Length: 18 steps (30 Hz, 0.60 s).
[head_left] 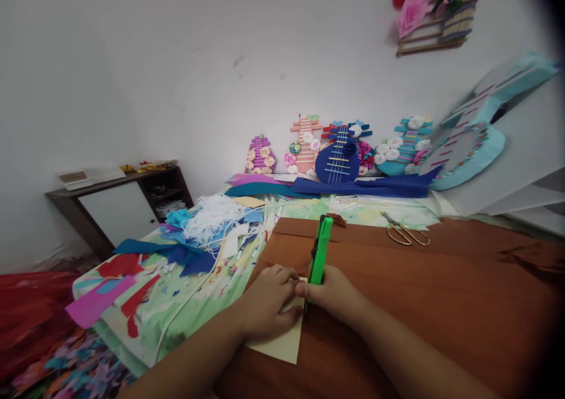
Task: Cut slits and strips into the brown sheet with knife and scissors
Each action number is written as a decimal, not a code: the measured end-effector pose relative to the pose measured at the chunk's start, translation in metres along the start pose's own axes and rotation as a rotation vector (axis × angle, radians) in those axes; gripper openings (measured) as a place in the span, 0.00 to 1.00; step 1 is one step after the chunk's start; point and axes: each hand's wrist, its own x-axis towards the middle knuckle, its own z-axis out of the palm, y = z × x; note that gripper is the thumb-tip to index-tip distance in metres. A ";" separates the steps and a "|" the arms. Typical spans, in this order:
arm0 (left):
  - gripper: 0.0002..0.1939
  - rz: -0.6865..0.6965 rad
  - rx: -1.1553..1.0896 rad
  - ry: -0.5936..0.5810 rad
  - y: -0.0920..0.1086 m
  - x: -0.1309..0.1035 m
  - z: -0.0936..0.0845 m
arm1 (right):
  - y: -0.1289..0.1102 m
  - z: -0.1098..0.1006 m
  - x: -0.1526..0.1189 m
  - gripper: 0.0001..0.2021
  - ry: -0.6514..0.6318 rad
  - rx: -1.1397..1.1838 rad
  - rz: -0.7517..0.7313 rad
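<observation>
On a large brown sheet (397, 293) lies a pale yellow piece of paper (285, 347). My left hand (269, 305) rests on this paper with its fingers spread, pressing it flat. My right hand (338, 296) is wrapped round a bright green tool (321, 249) with a black edge, which stands upright at the paper's right edge. The tool's lower end is mostly hidden by my fingers. The fingertips of both hands are close together.
Gold-handled scissors (408, 234) lie at the sheet's far edge. White yarn (214, 219), a white cord and coloured scraps (103, 302) cover the left side. Decorated instrument-shaped crafts (338, 160) lean against the wall. A low cabinet (117, 208) stands at the left.
</observation>
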 end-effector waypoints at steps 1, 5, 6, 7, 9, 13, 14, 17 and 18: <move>0.12 0.002 -0.015 0.010 -0.001 0.000 0.001 | 0.000 0.001 -0.001 0.15 0.004 -0.033 -0.004; 0.12 0.010 -0.030 0.032 -0.002 0.000 0.003 | 0.001 0.004 -0.003 0.14 0.011 -0.100 -0.013; 0.12 0.009 -0.024 0.029 -0.002 0.000 0.003 | 0.001 0.004 -0.003 0.14 0.019 -0.095 -0.005; 0.11 0.010 -0.014 0.023 -0.002 0.000 0.003 | 0.001 0.003 -0.002 0.15 0.028 -0.081 0.009; 0.11 0.012 0.015 0.008 -0.002 0.000 0.002 | 0.001 0.000 0.000 0.16 0.038 0.001 0.018; 0.14 0.019 0.050 -0.001 -0.002 0.000 0.001 | 0.000 -0.004 0.003 0.18 -0.003 0.180 -0.026; 0.13 0.022 0.048 -0.003 -0.003 0.000 0.001 | 0.000 -0.004 0.003 0.19 -0.004 0.175 -0.021; 0.11 0.028 0.024 0.007 -0.004 0.000 0.003 | 0.000 -0.002 0.002 0.18 0.002 0.093 0.027; 0.11 0.025 0.012 0.013 -0.004 0.000 0.004 | 0.000 0.000 0.001 0.18 0.001 0.064 0.044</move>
